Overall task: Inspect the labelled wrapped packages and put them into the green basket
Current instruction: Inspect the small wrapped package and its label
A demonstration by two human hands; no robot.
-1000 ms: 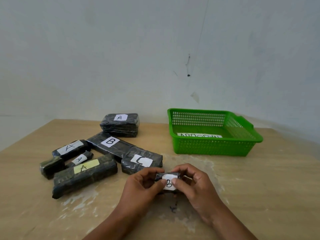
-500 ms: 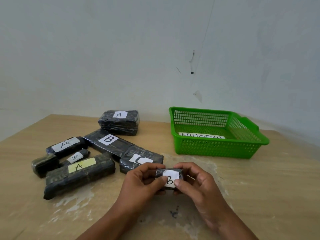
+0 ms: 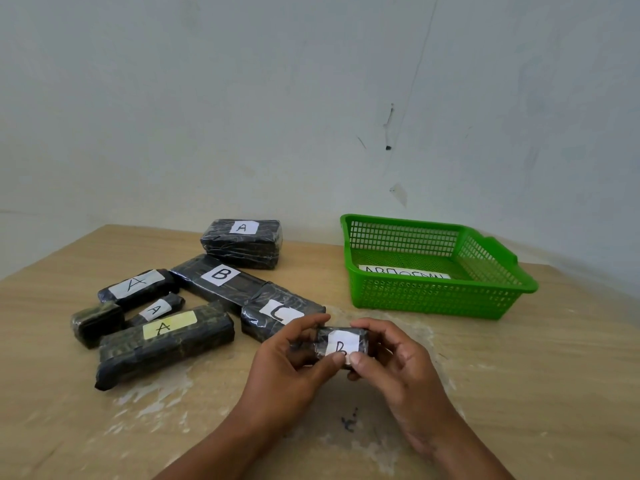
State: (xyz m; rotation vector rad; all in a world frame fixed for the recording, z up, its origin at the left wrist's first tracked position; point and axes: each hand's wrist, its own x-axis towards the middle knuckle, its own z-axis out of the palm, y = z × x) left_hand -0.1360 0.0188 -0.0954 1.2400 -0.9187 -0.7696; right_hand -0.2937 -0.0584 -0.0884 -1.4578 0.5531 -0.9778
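A small black wrapped package [image 3: 343, 342] with a white label marked B is held just above the table near its front middle. My left hand [image 3: 291, 362] grips its left end and my right hand [image 3: 391, 362] grips its right end, both thumbs on the label's lower edge. The green basket [image 3: 440, 296] stands at the back right and holds a white paper strip [image 3: 403, 271] with letters. To the left lie several more black packages, among them a long one labelled B [image 3: 221, 277], one labelled C [image 3: 273, 311] and a long one with a yellow A label [image 3: 166, 342].
A thick package marked A [image 3: 242, 242] sits at the back by the wall. Two smaller A packages [image 3: 138, 287] and an unlabelled dark one [image 3: 97, 322] lie at the far left. The wooden table [image 3: 519, 393] is bare at the right front, with whitish worn patches.
The small B package has tilted a little more upright between my fingers, showing its label more fully. My hands stay in the same spot.
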